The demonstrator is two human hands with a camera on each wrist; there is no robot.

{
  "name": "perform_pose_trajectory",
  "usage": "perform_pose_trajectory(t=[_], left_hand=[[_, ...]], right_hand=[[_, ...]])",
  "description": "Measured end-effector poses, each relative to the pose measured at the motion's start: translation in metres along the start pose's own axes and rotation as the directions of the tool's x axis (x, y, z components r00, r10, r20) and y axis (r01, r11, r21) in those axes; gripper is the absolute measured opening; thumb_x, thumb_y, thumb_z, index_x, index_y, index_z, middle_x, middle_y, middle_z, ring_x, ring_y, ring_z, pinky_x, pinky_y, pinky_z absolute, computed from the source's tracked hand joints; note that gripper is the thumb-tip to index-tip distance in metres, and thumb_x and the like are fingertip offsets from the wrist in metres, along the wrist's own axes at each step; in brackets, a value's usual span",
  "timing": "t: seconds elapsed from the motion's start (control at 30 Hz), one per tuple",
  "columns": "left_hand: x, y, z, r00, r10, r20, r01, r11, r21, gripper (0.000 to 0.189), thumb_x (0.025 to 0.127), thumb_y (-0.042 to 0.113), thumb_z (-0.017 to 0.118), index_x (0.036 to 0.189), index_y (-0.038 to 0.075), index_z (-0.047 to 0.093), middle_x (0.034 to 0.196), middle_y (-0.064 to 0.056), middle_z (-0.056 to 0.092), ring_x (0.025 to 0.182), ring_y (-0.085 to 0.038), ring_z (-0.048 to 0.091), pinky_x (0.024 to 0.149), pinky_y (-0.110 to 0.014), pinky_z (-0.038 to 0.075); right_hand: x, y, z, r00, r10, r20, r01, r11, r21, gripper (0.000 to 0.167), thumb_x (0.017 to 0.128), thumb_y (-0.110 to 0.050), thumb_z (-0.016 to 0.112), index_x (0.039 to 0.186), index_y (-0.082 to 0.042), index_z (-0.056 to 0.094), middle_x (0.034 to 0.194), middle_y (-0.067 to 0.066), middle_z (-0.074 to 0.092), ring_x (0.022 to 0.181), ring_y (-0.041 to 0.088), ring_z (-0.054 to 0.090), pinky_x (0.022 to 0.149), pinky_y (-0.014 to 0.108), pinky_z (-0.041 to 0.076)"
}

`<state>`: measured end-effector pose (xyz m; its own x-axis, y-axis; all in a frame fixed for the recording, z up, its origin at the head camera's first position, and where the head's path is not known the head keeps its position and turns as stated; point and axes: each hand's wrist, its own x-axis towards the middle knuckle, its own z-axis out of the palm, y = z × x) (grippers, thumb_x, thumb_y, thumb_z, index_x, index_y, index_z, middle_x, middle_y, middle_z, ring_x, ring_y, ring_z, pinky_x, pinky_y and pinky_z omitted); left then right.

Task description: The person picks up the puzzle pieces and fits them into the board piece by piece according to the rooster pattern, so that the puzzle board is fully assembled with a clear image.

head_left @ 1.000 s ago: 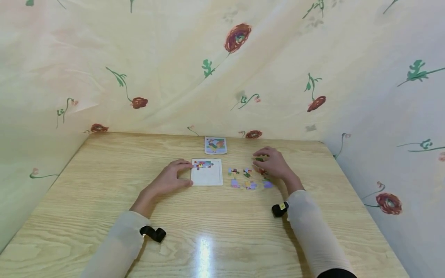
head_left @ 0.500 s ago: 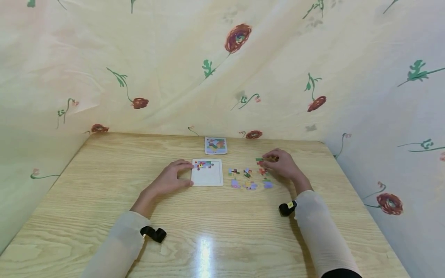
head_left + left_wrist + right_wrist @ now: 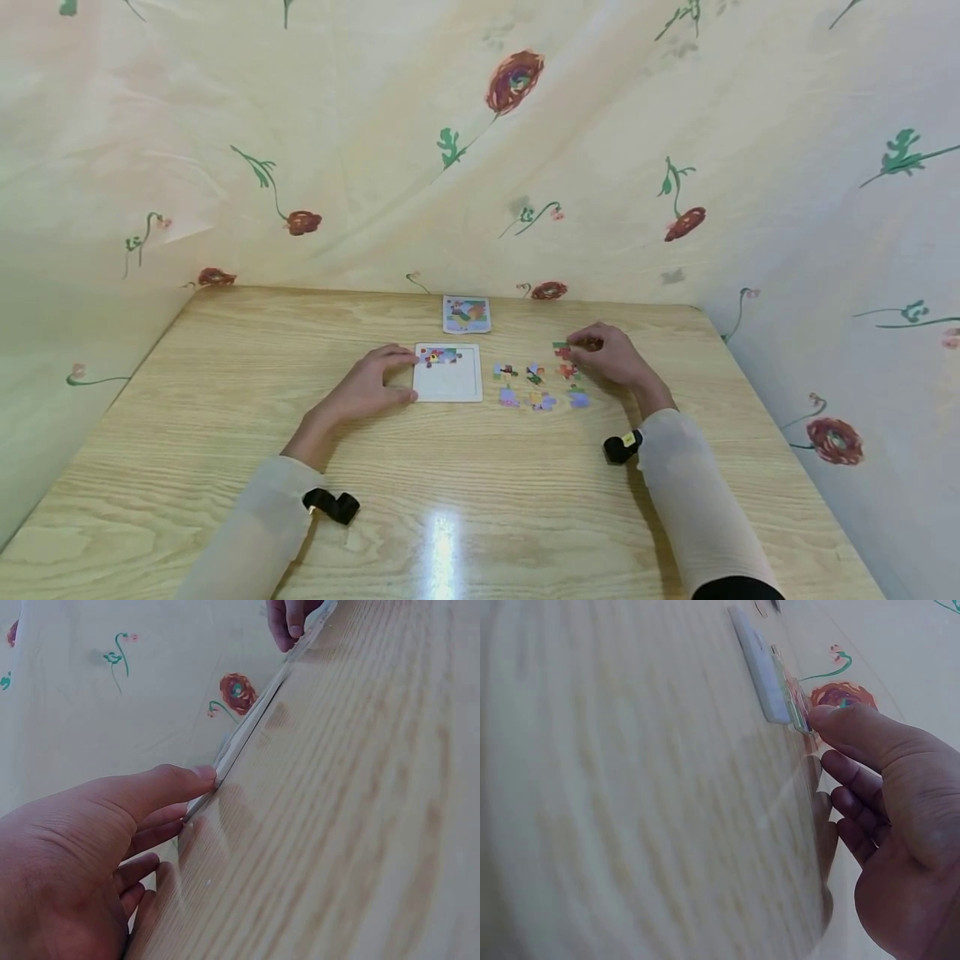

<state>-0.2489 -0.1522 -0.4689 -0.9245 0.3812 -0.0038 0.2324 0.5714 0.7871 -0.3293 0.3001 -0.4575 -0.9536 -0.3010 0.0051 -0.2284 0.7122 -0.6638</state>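
Note:
A white puzzle tray (image 3: 447, 382) lies in the middle of the table in the head view, with several joined pieces (image 3: 440, 356) along its upper left. My left hand (image 3: 369, 383) touches the tray's left edge, fingertips near the top and thumb near the bottom. Right of the tray lie loose jigsaw pieces (image 3: 540, 401) in rough rows. My right hand (image 3: 611, 356) has its thumb and index finger by the right side of a red and green piece (image 3: 562, 350). Something brownish shows in the gap between them. In the right wrist view, my thumb (image 3: 851, 724) reaches the pieces' edges.
Behind the tray lies a square picture card (image 3: 467, 315) with a colourful print. A flowered cloth (image 3: 360, 167) hangs at the table's back and sides. Black wrist cameras (image 3: 332, 505) sit on both sleeves. Light reflects off the wooden table (image 3: 480, 483) near its front.
My right hand has moved right, from over the upper right pieces to beside them, uncovering the red and green piece. The left hand and tray stay in place.

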Motion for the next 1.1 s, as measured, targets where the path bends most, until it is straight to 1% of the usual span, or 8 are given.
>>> perform_pose_trajectory(t=[0.17,0.23,0.53,0.87,1.03,1.1], left_hand=[[0.0008,-0.0003,0.0002,1.0,0.007,-0.003,-0.007,1.0,0.0,0.06,0.091,0.025,0.077,0.147,0.013,0.059,0.163,-0.015,0.039,0.157,-0.041,0.026,0.123,-0.065,0.028],[0.001,0.0,0.0002,1.0,0.011,-0.003,-0.011,1.0,0.0,0.06,0.091,0.024,0.077,0.147,0.012,0.059,0.163,-0.015,0.041,0.156,-0.041,0.027,0.123,-0.065,0.028],[0.001,-0.0005,-0.0001,1.0,0.003,-0.003,-0.003,1.0,-0.001,0.061,0.091,0.026,0.077,0.148,0.014,0.058,0.163,-0.013,0.04,0.157,-0.041,0.025,0.123,-0.066,0.028],[0.001,-0.0007,-0.001,1.0,0.006,-0.007,-0.006,1.0,0.004,0.06,0.09,0.025,0.077,0.147,0.014,0.059,0.163,-0.014,0.04,0.156,-0.042,0.028,0.122,-0.065,0.029],[0.0017,-0.0027,-0.0001,1.0,0.001,-0.009,-0.001,1.0,0.005,0.059,0.09,0.024,0.077,0.146,0.015,0.06,0.162,-0.014,0.041,0.155,-0.041,0.031,0.122,-0.064,0.03],[0.0018,-0.0029,0.0001,1.0,0.004,-0.01,-0.004,1.0,0.007,0.059,0.09,0.024,0.077,0.146,0.014,0.06,0.161,-0.013,0.041,0.154,-0.041,0.032,0.122,-0.063,0.031]], right_hand=[[0.0006,0.0016,-0.0007,1.0,-0.008,0.028,0.008,1.0,0.015,0.033,0.101,-0.025,0.068,0.129,-0.009,0.071,0.131,0.016,0.061,0.12,0.035,0.058,0.103,0.054,0.048],[0.0013,0.0029,-0.0006,0.999,-0.011,0.035,0.01,1.0,0.013,0.034,0.101,-0.026,0.068,0.13,-0.009,0.071,0.132,0.016,0.061,0.122,0.035,0.057,0.105,0.056,0.047],[0.0034,0.0056,-0.0016,0.999,-0.004,0.044,0.002,0.999,0.035,0.032,0.101,-0.026,0.067,0.129,-0.01,0.071,0.134,0.015,0.059,0.123,0.034,0.055,0.105,0.054,0.046],[0.0064,0.0071,-0.0008,0.999,-0.019,0.037,0.018,1.0,0.019,0.03,0.102,-0.025,0.066,0.127,-0.011,0.073,0.129,0.014,0.06,0.118,0.031,0.054,0.101,0.048,0.046],[0.0055,0.0057,-0.0003,1.0,-0.006,0.017,0.006,1.0,0.006,0.029,0.1,-0.026,0.068,0.124,-0.011,0.074,0.127,0.013,0.061,0.114,0.03,0.056,0.099,0.047,0.047],[0.005,0.005,0.0001,1.0,-0.004,0.008,0.004,1.0,0.001,0.03,0.099,-0.026,0.069,0.124,-0.01,0.074,0.126,0.013,0.062,0.114,0.031,0.057,0.098,0.048,0.048]])
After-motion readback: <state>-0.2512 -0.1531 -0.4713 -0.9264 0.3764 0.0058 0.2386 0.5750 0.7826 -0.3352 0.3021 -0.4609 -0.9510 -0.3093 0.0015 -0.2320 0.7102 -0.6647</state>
